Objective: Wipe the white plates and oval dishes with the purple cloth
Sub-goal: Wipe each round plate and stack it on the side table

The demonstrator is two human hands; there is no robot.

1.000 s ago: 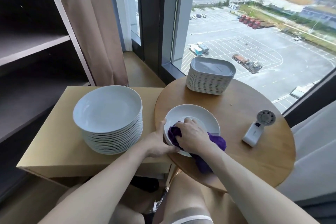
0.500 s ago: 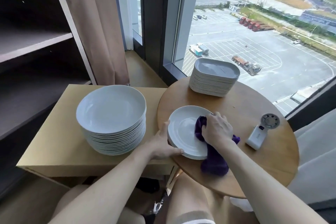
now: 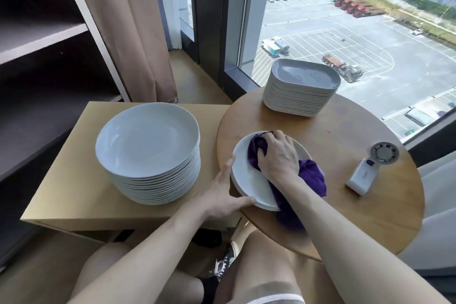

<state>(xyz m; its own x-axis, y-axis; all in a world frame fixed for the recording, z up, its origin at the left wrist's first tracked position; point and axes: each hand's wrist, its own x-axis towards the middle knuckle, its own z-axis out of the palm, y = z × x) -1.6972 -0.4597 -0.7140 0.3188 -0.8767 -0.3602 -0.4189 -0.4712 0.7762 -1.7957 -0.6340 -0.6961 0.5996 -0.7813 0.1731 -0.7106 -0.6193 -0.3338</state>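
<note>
Right hand [image 3: 278, 158]: fingers clenched on purple cloth [image 3: 312, 175] — shifted from right rim to far middle of plate [image 3: 244, 177].
Left hand [image 3: 222, 200]: fingers straight, still bracing left rim.

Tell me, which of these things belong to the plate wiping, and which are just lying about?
In the job: purple cloth, gripped by the right hand; plate under it, steadied by the left hand; stack of round plates; stack of oval dishes.

Just lying about: small white fan on the round table; curtain; shelves.
</note>
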